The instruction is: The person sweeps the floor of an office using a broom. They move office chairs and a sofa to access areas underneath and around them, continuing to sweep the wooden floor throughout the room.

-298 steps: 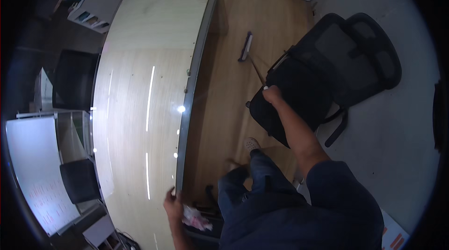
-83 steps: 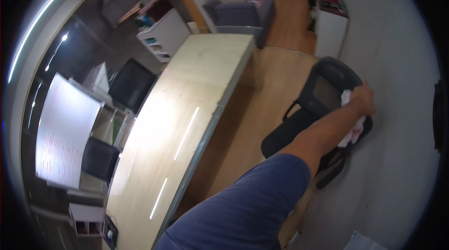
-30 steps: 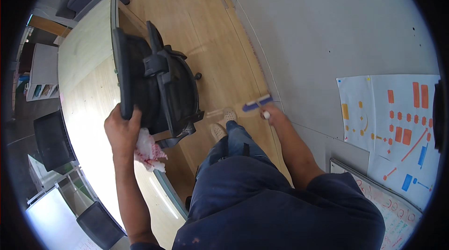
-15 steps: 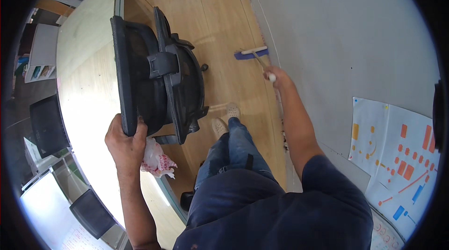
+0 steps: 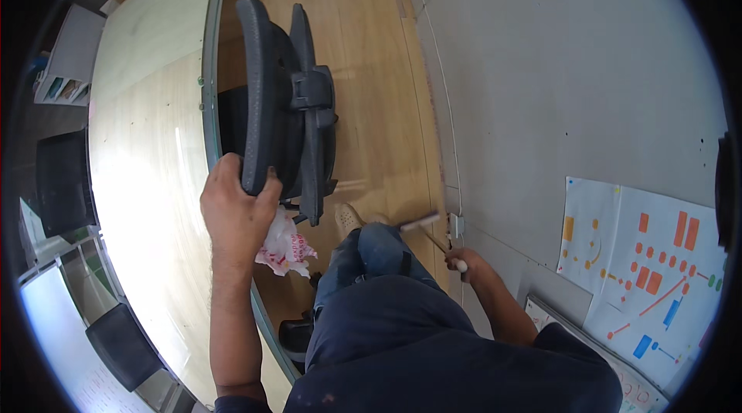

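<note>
My left hand [image 5: 241, 212] is closed round the edge of a black office chair's backrest [image 5: 259, 84]; the chair stands tipped or turned side-on, close beside the pale table's edge. A crumpled white-and-red plastic bag [image 5: 284, 249] hangs just under that hand; whether my fingers hold it too, I cannot tell. My right hand [image 5: 471, 266] grips a pale stick handle with a white end, which runs to a broom or mop head [image 5: 417, 221] low by my legs, near the foot of the wall.
A long glossy table [image 5: 143, 104] fills the left, with black chairs [image 5: 62, 181], a shelf unit [image 5: 69, 49] and a whiteboard [image 5: 58, 336] beyond. The grey wall [image 5: 541, 65] on my right bears a cable and a paper chart [image 5: 657, 266]. The wooden floor [image 5: 371, 88] runs ahead.
Since half a second ago, the chair, bag and left hand have shifted right in the view. My right hand has dropped, and the broom head has moved back from ahead toward my legs.
</note>
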A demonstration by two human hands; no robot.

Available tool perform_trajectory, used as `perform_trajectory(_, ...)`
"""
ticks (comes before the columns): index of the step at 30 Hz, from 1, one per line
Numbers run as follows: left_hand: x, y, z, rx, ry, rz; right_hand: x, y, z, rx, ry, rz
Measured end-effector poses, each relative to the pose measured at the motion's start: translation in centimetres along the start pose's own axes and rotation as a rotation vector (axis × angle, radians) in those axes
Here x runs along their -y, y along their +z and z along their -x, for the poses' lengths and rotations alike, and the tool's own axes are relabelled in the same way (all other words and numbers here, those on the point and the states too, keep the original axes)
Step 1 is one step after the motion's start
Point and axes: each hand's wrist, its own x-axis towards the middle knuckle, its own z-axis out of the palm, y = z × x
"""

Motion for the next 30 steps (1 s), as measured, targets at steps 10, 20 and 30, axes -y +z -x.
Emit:
perform_trajectory(10,-0.5,1.1,0.4,-0.018,-0.019,0.008,20.8,12.5,-11.4,0.395,-0.259,-0.258)
perform_trajectory(20,-3.6,2.3,-0.6,0.012,-0.104,-0.013,42.1,16.2,-12.9,0.244,-0.345,-0.222)
perform_trajectory(30,-5.7,5.1,5.2,-0.265,-0.526,-0.238,58.1,13.2,-15.9,0.422,-0.382,-0.087)
